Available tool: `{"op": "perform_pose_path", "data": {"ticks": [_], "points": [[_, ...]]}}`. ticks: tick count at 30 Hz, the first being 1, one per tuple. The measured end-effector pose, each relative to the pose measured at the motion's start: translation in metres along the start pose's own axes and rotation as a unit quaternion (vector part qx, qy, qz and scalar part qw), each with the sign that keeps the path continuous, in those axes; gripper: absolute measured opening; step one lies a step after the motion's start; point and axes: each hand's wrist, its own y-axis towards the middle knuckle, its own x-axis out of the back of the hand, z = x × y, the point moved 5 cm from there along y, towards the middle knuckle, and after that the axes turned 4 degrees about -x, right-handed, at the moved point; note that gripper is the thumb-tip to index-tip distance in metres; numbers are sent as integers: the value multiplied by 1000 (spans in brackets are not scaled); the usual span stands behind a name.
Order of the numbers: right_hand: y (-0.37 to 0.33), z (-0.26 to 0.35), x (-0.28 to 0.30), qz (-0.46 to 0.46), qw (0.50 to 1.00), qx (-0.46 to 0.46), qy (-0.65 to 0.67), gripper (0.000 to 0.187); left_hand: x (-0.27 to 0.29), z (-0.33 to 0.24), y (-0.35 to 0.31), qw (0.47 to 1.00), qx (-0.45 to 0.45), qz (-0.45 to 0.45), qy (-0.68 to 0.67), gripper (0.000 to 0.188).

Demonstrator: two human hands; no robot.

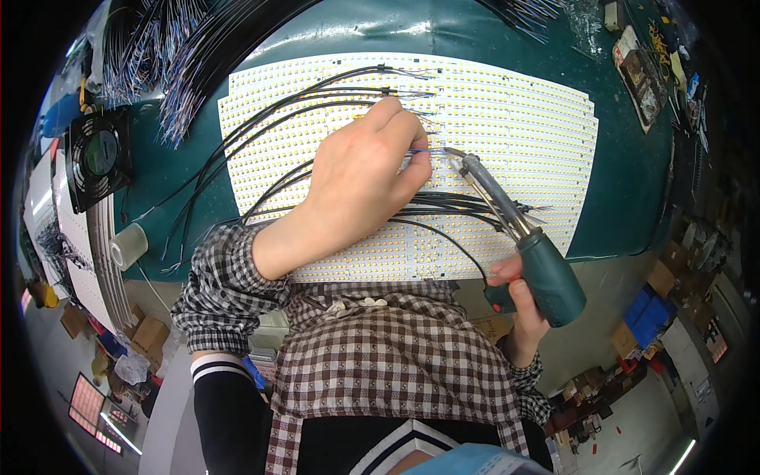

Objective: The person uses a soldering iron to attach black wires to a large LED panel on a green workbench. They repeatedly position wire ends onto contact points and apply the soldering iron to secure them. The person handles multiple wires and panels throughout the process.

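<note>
While pinching wires (419, 150) closely in left hand (368, 158) and clasping soldering iron (550, 273) in right hand (526, 310), seemingly soldering onto LED boards (514, 134) beneath pinch, next likely needing steady hold, then release.

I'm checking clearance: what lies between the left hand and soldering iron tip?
Head view: thin wire ends stick out of the left hand toward the soldering iron tip, over LED boards.

black-checked sleeves (218, 277), brown-checked apron (388, 360)
</note>
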Motion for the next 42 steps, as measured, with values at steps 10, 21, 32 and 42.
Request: {"op": "perform_pose_path", "data": {"ticks": [10, 21, 32, 42], "points": [[1, 2, 8, -57, 995, 59, 56, 46, 7, 10, -4, 973, 64, 45, -217, 12], [0, 2, 5, -53, 996, 47, 63, 48, 5, 0, 0, 998, 25, 10, -56, 10], [0, 4, -2, -29, 994, 30, 101, 6, 0, 2, -2, 998, 20, -15, -62, 12], [-1, -4, 4, -7, 1000, 7, 28, 37, 3, 4, 1, 998, 19, 5, -65, 8]]}}
